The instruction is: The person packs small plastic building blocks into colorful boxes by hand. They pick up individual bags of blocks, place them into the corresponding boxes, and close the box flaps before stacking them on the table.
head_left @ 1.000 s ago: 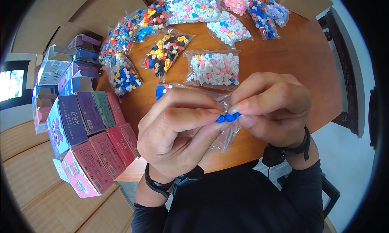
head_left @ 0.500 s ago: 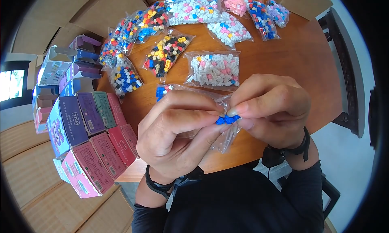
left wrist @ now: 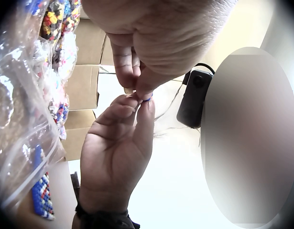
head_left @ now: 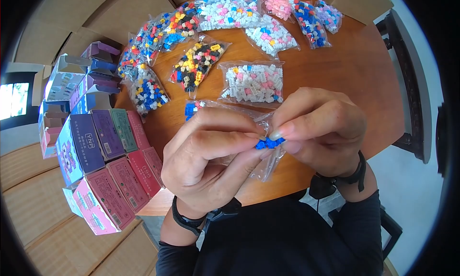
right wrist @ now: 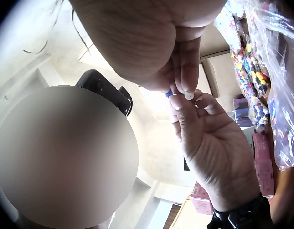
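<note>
Small blue building bricks (head_left: 270, 143) sit joined between my two hands, above the near part of the table. Thumb and fingertips of my left hand (head_left: 211, 153) pinch their left end. At the other end, my right hand (head_left: 326, 127) pinches them with thumb and index finger. The fingertips of both hands nearly meet and cover much of the bricks. In the left wrist view only a sliver of blue brick (left wrist: 148, 99) shows. A clear plastic bag (head_left: 266, 173) lies below the hands, and blue pieces (head_left: 190, 109) show beyond my left hand.
On the wooden table (head_left: 335, 65), a bag of white and pink bricks (head_left: 254, 82) and a bag of black and yellow bricks (head_left: 197, 65) lie beyond the hands. Several more brick bags line the back. Printed boxes (head_left: 112, 189) stand at the left, and cardboard (head_left: 357, 2) at the back right.
The blue bricks have tilted slightly between the fingertips, so their studs show more. My right hand has shifted very slightly; my left hand has stayed almost still.
</note>
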Demonstrator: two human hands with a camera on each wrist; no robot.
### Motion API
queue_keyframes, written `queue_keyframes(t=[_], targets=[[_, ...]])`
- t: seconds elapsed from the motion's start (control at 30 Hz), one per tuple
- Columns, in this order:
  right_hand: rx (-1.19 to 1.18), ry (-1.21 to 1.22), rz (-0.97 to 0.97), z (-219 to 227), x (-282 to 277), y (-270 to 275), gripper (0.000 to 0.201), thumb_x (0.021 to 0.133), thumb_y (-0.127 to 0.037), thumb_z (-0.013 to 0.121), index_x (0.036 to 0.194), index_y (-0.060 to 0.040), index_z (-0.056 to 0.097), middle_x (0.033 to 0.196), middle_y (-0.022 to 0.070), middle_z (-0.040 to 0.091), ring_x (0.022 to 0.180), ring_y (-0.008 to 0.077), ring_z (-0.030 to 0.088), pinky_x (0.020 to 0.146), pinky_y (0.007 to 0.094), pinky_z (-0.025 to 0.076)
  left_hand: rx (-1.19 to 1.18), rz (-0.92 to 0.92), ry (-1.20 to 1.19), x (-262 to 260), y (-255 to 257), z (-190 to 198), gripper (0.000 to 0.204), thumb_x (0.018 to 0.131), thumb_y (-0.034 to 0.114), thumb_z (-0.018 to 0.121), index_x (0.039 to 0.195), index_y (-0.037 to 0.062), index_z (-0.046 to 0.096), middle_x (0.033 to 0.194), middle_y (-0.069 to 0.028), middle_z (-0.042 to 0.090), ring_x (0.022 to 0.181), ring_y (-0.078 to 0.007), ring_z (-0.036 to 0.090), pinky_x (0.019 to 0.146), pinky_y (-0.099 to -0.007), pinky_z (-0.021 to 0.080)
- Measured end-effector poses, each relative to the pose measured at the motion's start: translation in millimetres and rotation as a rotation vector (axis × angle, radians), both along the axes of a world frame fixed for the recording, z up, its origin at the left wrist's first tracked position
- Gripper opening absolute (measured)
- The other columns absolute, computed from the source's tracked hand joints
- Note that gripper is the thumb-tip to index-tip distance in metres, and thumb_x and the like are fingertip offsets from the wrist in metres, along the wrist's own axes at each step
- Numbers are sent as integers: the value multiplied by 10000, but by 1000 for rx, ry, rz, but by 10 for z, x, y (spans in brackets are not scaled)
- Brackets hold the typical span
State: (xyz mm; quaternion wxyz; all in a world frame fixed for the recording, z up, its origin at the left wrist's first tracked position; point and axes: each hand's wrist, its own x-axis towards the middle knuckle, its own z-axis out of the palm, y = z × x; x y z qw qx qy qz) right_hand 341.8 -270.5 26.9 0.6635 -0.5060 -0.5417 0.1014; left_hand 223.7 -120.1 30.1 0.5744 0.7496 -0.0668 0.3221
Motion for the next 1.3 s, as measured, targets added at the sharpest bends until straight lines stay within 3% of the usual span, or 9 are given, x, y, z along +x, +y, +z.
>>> queue_keyframes(t=[0.4, 0.7, 1.3], targets=[[-15, -35, -58, 3, -20, -9, 151, 820, -9, 654, 957, -21, 591, 839, 168, 636, 693, 171, 623, 596, 261, 500, 21, 15, -7, 10, -6, 3, 256, 707, -26, 770, 900, 10, 606, 850, -153, 636, 751, -216, 644, 625, -285, 518], [-51, -343, -269, 54, -71, -16, 214, 758, 30, 656, 966, -16, 632, 785, 145, 654, 604, 198, 634, 504, 279, 502, -2, 21, -7, 19, -28, -39, 263, 701, -39, 769, 898, 6, 600, 846, -154, 633, 742, -213, 636, 608, -278, 506], [-55, -265, -215, 73, -75, -22, 185, 795, 8, 674, 968, -25, 617, 815, 154, 646, 630, 193, 629, 516, 270, 502, -1, 11, -33, 22, -28, -23, 239, 714, -32, 764, 890, 7, 608, 848, -150, 630, 743, -206, 637, 595, -273, 511]])
